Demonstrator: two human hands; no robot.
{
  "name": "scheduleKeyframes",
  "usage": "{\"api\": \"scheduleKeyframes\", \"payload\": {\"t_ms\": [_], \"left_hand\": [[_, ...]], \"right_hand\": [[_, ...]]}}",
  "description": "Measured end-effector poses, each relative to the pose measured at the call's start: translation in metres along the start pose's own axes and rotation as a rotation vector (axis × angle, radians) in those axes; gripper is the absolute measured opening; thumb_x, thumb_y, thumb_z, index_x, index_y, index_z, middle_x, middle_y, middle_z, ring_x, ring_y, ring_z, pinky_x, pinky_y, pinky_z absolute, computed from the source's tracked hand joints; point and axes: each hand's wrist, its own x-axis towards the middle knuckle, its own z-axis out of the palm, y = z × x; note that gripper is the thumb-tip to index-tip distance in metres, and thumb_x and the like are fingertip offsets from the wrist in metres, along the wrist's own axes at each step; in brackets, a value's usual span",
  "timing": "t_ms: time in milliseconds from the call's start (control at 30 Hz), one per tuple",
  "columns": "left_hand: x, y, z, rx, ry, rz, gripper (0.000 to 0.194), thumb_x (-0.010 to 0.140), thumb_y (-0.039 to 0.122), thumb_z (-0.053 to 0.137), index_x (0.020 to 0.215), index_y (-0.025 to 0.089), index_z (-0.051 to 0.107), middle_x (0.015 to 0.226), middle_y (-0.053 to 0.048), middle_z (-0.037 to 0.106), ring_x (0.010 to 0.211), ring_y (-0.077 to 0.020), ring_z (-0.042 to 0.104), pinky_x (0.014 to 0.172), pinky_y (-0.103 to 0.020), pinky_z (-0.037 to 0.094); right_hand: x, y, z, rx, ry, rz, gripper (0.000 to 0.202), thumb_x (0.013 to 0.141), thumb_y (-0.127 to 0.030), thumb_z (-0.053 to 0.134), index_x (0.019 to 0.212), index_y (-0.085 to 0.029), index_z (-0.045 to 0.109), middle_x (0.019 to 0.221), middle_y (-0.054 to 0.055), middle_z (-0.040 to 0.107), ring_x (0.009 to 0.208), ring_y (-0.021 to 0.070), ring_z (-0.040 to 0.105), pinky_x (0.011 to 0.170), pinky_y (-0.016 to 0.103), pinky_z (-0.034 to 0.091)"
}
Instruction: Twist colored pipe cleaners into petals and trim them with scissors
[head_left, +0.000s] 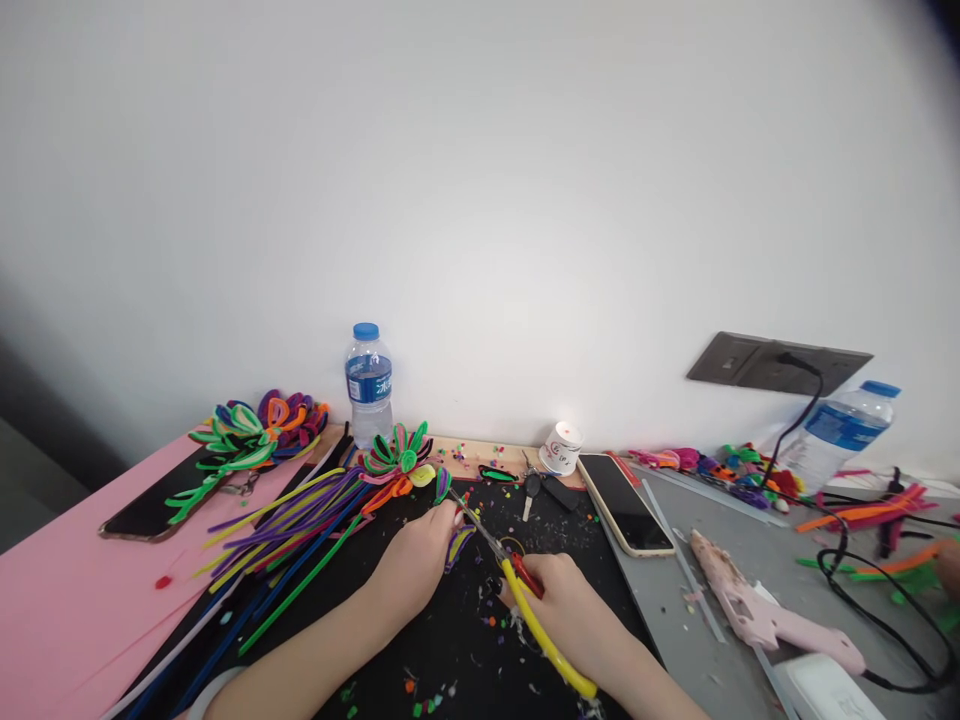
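My right hand point(551, 595) grips long-nose pliers point(540, 630) with yellow and red handles. Their metal jaws point up and left to the fingertips of my left hand point(420, 555). Closed fingers of that hand pinch a small looped pipe-cleaner piece point(459, 545) in purple and yellow, partly hidden behind them. A green and purple loop point(443, 484) shows just above the fingertips; I cannot tell whether it is the same piece. Left of it lie a green and pink pipe-cleaner flower point(405, 455) and a bundle of loose pipe cleaners point(300, 525). Both hands are over the black mat point(367, 640).
A water bottle point(369, 385) and a paper cup point(562, 447) stand by the wall. Right of the mat are a phone point(626, 505) and a pink glue gun point(772, 610) with its black cord. Left are finished-looking pipe-cleaner flowers point(247, 435) and another phone point(154, 495). Colourful scraps litter the mat.
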Motion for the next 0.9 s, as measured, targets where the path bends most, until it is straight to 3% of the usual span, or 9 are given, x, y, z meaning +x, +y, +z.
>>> {"api": "scheduleKeyframes", "payload": {"t_ms": [167,267,433,567,733,900], "left_hand": [[-0.002,-0.001,0.002,-0.372,0.086,0.019,0.027,0.090,0.026,0.025,0.067,0.019,0.039,0.061,0.002,0.044,0.054,-0.0121,0.042,0.053,-0.023,0.033],[0.000,0.000,0.004,-0.728,0.033,-0.032,0.031,0.090,0.033,0.027,0.064,0.019,0.037,0.050,0.007,0.033,0.045,-0.0093,0.034,0.046,-0.021,0.029],[0.006,-0.003,0.005,-1.352,-0.235,-0.133,0.030,0.086,0.039,0.038,0.066,0.017,0.038,0.047,0.009,0.031,0.038,-0.0053,0.028,0.041,-0.019,0.024],[0.006,-0.007,-0.002,-1.665,-0.449,-0.194,0.024,0.085,0.033,0.045,0.068,0.017,0.040,0.045,0.010,0.028,0.036,-0.0039,0.020,0.039,-0.018,0.018],[0.001,-0.008,-0.015,-1.822,-0.659,-0.229,0.027,0.080,0.026,0.053,0.060,0.016,0.038,0.038,0.011,0.018,0.034,-0.0042,0.012,0.039,-0.018,0.017],[-0.009,-0.015,-0.016,-1.788,-0.908,-0.255,0.033,0.076,0.028,0.053,0.052,0.018,0.035,0.030,0.011,0.015,0.027,-0.0043,0.009,0.036,-0.019,0.014]], "right_hand": [[0.001,0.000,-0.002,0.109,-0.041,-0.019,0.028,0.074,-0.035,0.048,0.054,-0.016,0.043,0.051,-0.005,0.037,0.050,0.0080,0.028,0.042,0.018,0.022],[0.002,0.000,-0.004,0.134,-0.044,-0.035,0.026,0.073,-0.032,0.049,0.054,-0.016,0.042,0.051,-0.006,0.033,0.050,0.0076,0.026,0.041,0.018,0.021],[0.005,0.001,-0.012,0.133,-0.053,-0.074,0.023,0.071,-0.029,0.050,0.054,-0.015,0.044,0.052,-0.006,0.031,0.050,0.0073,0.024,0.042,0.017,0.022],[0.005,-0.001,-0.020,0.111,-0.075,-0.094,0.022,0.070,-0.025,0.051,0.053,-0.015,0.042,0.052,-0.007,0.030,0.051,0.0070,0.025,0.044,0.018,0.021],[0.002,-0.003,-0.028,0.088,-0.127,-0.163,0.023,0.066,-0.020,0.053,0.052,-0.016,0.034,0.053,-0.008,0.026,0.051,0.0066,0.023,0.044,0.018,0.019],[0.000,-0.007,-0.036,-0.028,-0.142,-0.275,0.024,0.060,-0.015,0.057,0.052,-0.017,0.034,0.053,-0.009,0.027,0.052,0.0069,0.022,0.046,0.019,0.020]]}}
